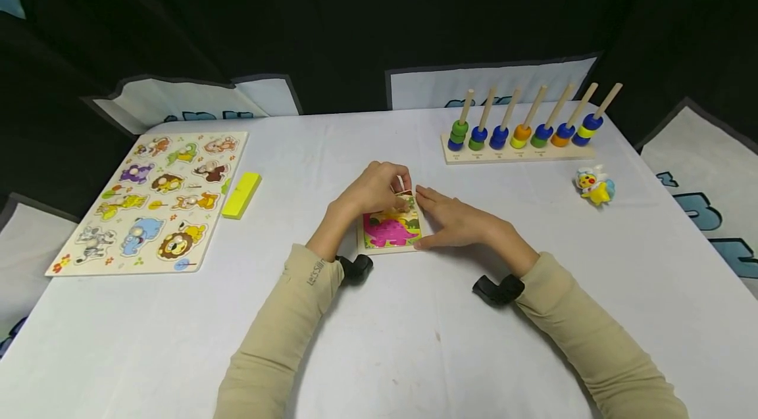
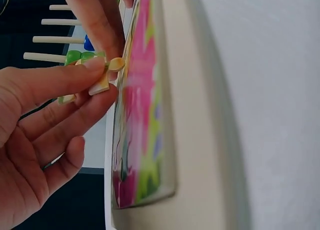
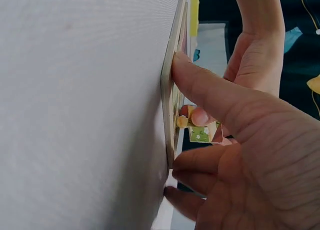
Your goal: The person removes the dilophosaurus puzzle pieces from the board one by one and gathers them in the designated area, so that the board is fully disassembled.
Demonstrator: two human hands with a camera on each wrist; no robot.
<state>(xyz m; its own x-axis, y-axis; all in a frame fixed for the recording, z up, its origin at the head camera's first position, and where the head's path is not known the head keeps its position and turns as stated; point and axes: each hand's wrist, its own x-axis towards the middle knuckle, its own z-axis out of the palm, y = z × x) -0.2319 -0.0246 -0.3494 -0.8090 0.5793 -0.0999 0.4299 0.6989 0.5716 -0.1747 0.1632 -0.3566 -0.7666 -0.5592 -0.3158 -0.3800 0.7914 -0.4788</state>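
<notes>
A small wooden jigsaw puzzle board [image 1: 387, 250] with a pink dinosaur picture [image 1: 387, 232] lies flat on the white table. Over its upper part, my left hand [image 1: 374, 187] pinches a puzzle piece [image 2: 101, 83] between thumb and fingers, tilted close to the picture. The piece shows green with small white flowers in the right wrist view. My right hand [image 1: 458, 220] rests at the board's right side, thumb [image 3: 200, 82] on the near part of the edge and fairly straight fingers touching the far corner. The left fingers partly hide the board's upper part.
To the left lie a large animal peg puzzle [image 1: 151, 208] and a yellow block [image 1: 241, 195]. A counting stacker with pegs and coloured beads [image 1: 521, 154] stands at the back right. A small yellow toy figure [image 1: 595, 185] is in front of it. Dark cloth hangs behind the table.
</notes>
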